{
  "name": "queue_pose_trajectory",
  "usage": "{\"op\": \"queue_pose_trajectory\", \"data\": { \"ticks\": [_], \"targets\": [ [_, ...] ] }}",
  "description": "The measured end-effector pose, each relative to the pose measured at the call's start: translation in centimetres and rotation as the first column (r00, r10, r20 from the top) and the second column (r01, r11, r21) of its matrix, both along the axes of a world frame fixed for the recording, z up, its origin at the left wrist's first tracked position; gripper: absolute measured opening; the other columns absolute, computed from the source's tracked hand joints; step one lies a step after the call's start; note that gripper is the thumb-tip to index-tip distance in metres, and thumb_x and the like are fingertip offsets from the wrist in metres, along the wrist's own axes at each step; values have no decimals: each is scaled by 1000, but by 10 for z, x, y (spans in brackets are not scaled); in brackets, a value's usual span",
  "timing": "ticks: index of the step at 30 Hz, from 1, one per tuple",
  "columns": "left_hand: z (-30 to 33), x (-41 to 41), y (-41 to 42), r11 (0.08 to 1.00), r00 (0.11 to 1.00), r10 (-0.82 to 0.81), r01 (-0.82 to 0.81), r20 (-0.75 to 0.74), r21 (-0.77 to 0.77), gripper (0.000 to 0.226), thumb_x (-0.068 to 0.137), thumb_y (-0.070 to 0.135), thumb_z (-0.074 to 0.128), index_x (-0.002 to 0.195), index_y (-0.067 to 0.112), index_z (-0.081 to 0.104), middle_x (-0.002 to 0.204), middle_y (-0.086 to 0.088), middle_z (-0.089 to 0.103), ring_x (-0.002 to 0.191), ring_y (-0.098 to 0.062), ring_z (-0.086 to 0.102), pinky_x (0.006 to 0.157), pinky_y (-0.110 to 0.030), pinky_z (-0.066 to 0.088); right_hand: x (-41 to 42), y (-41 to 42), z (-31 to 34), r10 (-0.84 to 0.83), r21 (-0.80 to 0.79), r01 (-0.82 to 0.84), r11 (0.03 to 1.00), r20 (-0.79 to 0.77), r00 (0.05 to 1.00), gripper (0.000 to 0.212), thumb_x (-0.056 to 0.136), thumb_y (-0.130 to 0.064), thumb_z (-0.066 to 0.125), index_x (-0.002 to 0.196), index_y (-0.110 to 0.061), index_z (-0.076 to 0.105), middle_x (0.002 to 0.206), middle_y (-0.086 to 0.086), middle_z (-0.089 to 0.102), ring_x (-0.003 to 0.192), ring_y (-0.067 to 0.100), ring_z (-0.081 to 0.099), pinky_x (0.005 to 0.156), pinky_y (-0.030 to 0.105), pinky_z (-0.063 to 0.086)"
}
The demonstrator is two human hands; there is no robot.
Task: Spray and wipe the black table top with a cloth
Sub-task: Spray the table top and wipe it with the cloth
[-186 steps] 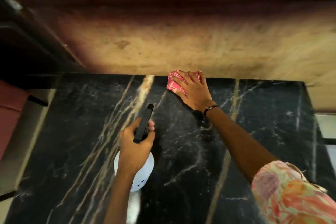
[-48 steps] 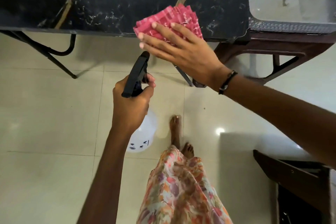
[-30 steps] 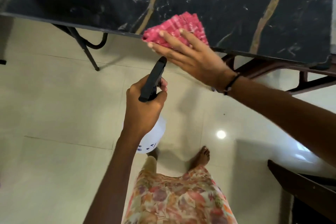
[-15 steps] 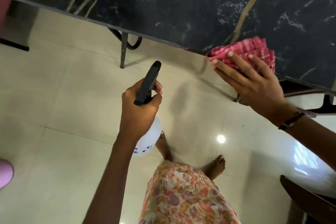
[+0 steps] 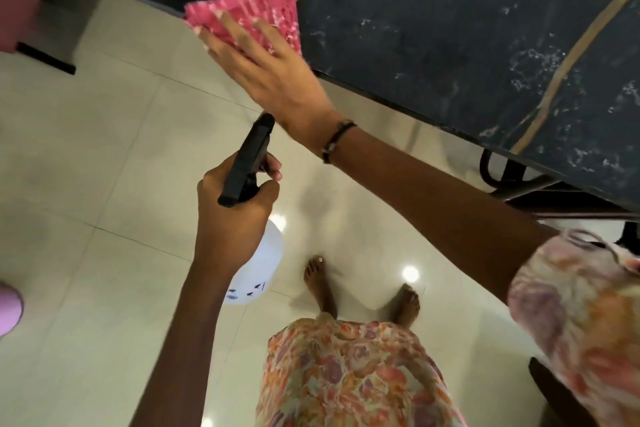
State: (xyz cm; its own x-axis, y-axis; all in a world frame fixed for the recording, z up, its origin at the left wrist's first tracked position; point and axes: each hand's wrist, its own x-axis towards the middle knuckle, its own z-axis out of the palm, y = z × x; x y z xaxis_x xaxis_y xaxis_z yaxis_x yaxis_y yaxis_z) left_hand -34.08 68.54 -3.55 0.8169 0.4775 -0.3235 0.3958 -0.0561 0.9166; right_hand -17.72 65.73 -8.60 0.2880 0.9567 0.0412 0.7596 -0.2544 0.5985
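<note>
From the head view, our right hand (image 5: 273,76) lies flat, fingers straight, pressing the pink cloth (image 5: 249,15) onto the near edge of the black worktop (image 5: 450,28). Part of the cloth hangs just past that edge, over the tiled floor (image 5: 104,156). Our left hand (image 5: 235,208) is below the cloth and well off the worktop, its grip curled round the neck of the spray bottle (image 5: 258,263), a finger by the trigger; the black nozzle (image 5: 249,159) points up toward the right wrist.

We judge the step in hand to be wiping along the worktop's edge. To do it well we should keep the palm flat and the pressure even, let the cloth wrap slightly over the rim so drips are caught, and run in overlapping passes. The bottle is best kept clear of the wiping arm, with no squeeze while the nozzle faces the wrist.
</note>
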Motion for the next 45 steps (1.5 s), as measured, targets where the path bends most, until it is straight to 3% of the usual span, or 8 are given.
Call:
{"op": "queue_pose_trajectory", "data": {
  "ticks": [3, 8, 14, 20, 24, 30, 39, 45],
  "targets": [
    [6, 0, 20, 999, 999, 34, -34, 14, -2, 46, 67, 9, 50, 74, 53, 60, 79, -1, 64, 46, -22, 34, 47, -20, 35, -9, -39, 9, -22, -26, 22, 999, 6, 1000, 79, 81, -11, 43, 151, -16, 8, 159, 2, 16, 145, 23, 21, 117, 40, 23],
    [11, 4, 48, 993, 993, 111, -110, 33, -32, 48, 67, 10, 50, 71, 58, 59, 75, 6, 63, 46, -18, 35, 47, -20, 36, -13, -84, 13, -119, -18, 120, 993, 43, 992, 90, 84, -17, 65, 152, -15, 7, 160, 3, 14, 145, 27, 20, 117, 42, 23],
    [11, 9, 78, 981, 980, 191, -190, 55, -32, 47, 68, 9, 50, 75, 55, 60, 78, 0, 63, 47, -22, 35, 47, -21, 35, -3, 23, 18, -35, 2, 35, 999, -15, 999, 72, 85, -24, 45, 151, -18, 16, 159, 1, 19, 144, 24, 23, 115, 41, 25],
    [5, 19, 117, 978, 978, 208, -208, 35, 1, 43, 69, 9, 50, 79, 50, 61, 83, -2, 64, 44, -21, 35, 46, -24, 35, 10, 136, 22, 10, 1, -10, 1000, -234, 972, 75, 90, -22, 56, 151, -12, 14, 160, 8, 7, 147, 28, 10, 118, 44, 15],
    [6, 31, 146, 978, 978, 209, -209, 13, 11, 52, 68, 9, 49, 77, 60, 58, 83, -2, 63, 47, -29, 35, 49, -27, 34, 15, 111, 26, -33, -12, 31, 999, -213, 977, 80, 85, -25, 62, 150, -12, 16, 158, 7, 17, 145, 29, 19, 117, 45, 17],
    [10, 53, 181, 977, 976, 214, -215, -43, -14, 27, 67, 8, 50, 83, 25, 62, 82, -2, 63, 49, -30, 37, 53, -36, 37, 16, 58, 25, -72, -48, 61, 997, -273, 959, 87, 80, -21, 69, 150, -17, 17, 157, 6, 23, 143, 31, 22, 116, 46, 19],
    [30, 88, 236, 967, 969, 249, -248, -7, 56, 48, 66, 8, 49, 76, 54, 58, 77, -30, 55, 46, -39, 35, 48, -43, 37, 59, 171, 42, 30, 169, 139, 976, -734, 678, 55, 93, -52, 37, 136, -20, 47, 142, 2, 48, 135, 21, 38, 117, 39, 20],
    [37, 101, 257, 962, 964, 263, -266, 46, 55, 57, 68, 5, 48, 79, 60, 57, 81, -3, 61, 46, -33, 36, 47, -32, 34, 135, 180, 52, -73, 123, 248, 961, -751, 657, 59, 89, -62, 30, 116, -20, 62, 122, 1, 60, 121, 19, 49, 116, 43, 15]
  ]
}}
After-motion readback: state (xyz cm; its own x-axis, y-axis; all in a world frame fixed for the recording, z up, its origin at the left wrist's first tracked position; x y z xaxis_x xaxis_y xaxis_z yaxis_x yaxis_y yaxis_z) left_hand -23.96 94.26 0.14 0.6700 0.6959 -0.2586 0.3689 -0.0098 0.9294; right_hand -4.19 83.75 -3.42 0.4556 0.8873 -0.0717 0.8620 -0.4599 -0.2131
